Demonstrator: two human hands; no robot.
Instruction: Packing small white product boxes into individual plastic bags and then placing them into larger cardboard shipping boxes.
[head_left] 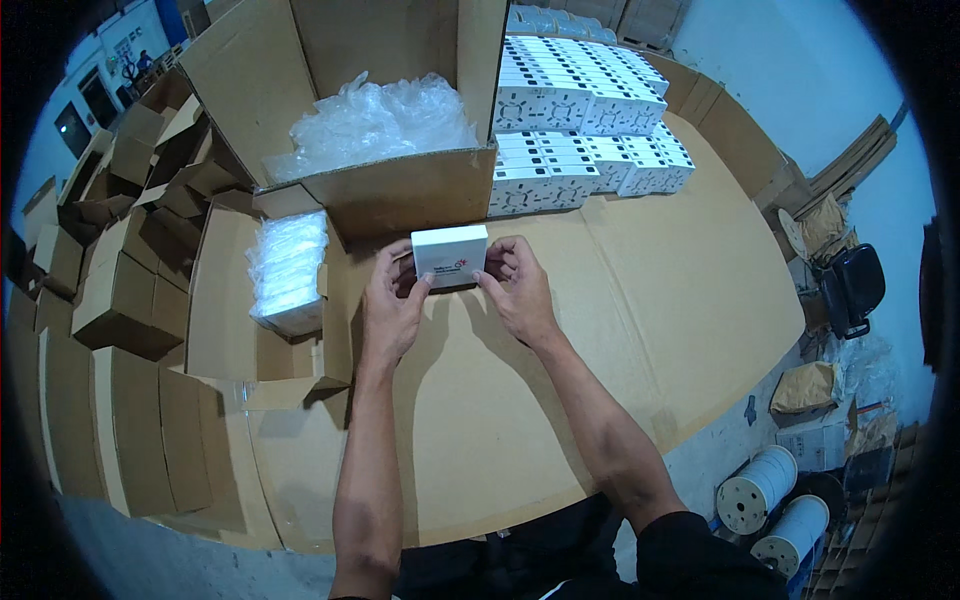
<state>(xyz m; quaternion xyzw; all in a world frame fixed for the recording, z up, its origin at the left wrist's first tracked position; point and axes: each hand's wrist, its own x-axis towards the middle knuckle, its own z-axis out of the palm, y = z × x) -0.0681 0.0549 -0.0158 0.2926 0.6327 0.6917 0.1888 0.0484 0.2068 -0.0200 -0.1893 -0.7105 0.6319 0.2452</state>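
A small flat white box (450, 252) with a little red mark on its face is held upright just above the cardboard-covered table. My left hand (394, 295) grips its left side, thumb on the lower front corner. On the right side my right hand (519, 290) grips it the same way. Left of my hands, an open cardboard carton (225, 290) holds a row of items in clear plastic wrap (290, 265). Behind the white box stands a larger open carton (400, 185) filled with crumpled clear plastic bags (385, 120).
Stacked white boxes (545, 105) with dark printed marks stand at the back right of the table (620, 310). Many empty cartons (135, 290) crowd the left side. Cable spools (757, 490), a black chair (852, 285) and bags lie beyond the table's right edge.
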